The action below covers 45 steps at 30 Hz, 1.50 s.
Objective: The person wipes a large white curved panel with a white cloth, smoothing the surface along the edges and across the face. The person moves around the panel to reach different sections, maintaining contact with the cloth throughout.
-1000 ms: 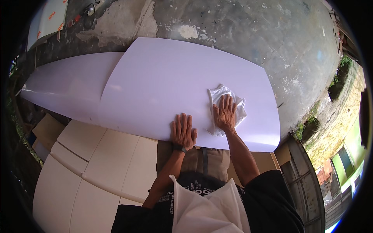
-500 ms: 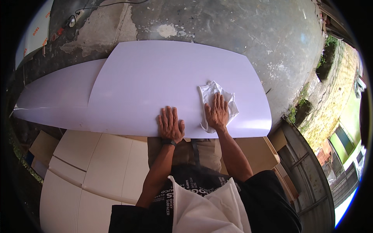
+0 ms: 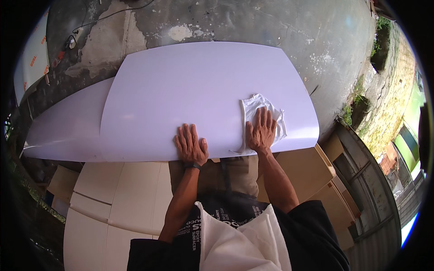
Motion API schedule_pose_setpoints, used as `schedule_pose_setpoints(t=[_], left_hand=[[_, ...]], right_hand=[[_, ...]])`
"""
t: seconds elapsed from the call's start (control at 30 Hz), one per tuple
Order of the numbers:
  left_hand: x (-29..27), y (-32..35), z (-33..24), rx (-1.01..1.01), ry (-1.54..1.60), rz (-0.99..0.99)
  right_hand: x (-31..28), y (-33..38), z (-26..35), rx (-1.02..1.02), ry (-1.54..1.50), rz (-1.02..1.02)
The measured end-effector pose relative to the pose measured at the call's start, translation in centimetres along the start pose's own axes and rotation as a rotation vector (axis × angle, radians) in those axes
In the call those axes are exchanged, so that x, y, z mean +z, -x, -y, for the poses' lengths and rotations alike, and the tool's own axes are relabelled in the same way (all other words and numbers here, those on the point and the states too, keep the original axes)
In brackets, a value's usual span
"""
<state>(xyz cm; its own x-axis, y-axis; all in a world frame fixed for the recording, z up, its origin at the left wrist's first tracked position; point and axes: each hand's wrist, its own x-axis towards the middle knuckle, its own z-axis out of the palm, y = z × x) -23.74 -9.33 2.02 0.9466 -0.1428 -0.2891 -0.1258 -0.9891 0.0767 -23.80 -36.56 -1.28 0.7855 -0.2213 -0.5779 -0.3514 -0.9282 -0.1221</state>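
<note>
A large glossy pale-lilac sheet (image 3: 181, 81) lies in front of me, and its near edge reaches my waist. On its right part, my right hand (image 3: 262, 131) presses flat on a white cloth (image 3: 278, 115) with fingers stretched out. The cloth is creased and spreads out around the fingers. My left hand (image 3: 191, 144) rests with its palm on the bare sheet near the front edge, fingers straight and slightly apart. It holds nothing, and a dark band circles its wrist.
Under the sheet's left side sticks out another lilac sheet (image 3: 68, 113) with a curved outline. Cream-coloured panels (image 3: 131, 189) lie at the near left, brown boards (image 3: 298, 171) at the near right. Beyond is a stained concrete floor (image 3: 244, 22) with a cable (image 3: 108, 16). Corrugated metal (image 3: 373, 189) stands at right.
My right hand has slid a little to the right with the cloth under it. The left hand has shifted slightly left. The whole view has turned a little.
</note>
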Motion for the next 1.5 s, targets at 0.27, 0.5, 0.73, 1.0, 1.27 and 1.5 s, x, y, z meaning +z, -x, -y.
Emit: schedule_pose_setpoints(t=[0.27,0.5,0.73,1.0,1.27,1.5], left_hand=[[0.3,0.6,0.1,-0.018,0.040,-0.013],[0.3,0.3,-0.1,-0.018,0.075,-0.024],[0.5,0.8,0.2,0.002,0.082,-0.022],[0.5,1.2,0.7,0.004,0.067,0.003],[0.2,0.3,0.0,0.004,0.060,0.010],[0.0,0.5,-0.4,0.000,0.030,-0.032]], right_hand=[[-1.2,-2.1,-0.1,0.007,0.059,0.087],[0.3,-4.1,-1.0,0.000,0.058,0.107],[1.3,-6.8,-1.2,0.000,0.030,0.143],[3.2,-11.7,-1.0,-0.017,-0.003,0.194],[2.8,-9.5,-2.9,-0.061,-0.046,0.118],[0.4,2.6,-6.1,0.004,-0.098,-0.129]])
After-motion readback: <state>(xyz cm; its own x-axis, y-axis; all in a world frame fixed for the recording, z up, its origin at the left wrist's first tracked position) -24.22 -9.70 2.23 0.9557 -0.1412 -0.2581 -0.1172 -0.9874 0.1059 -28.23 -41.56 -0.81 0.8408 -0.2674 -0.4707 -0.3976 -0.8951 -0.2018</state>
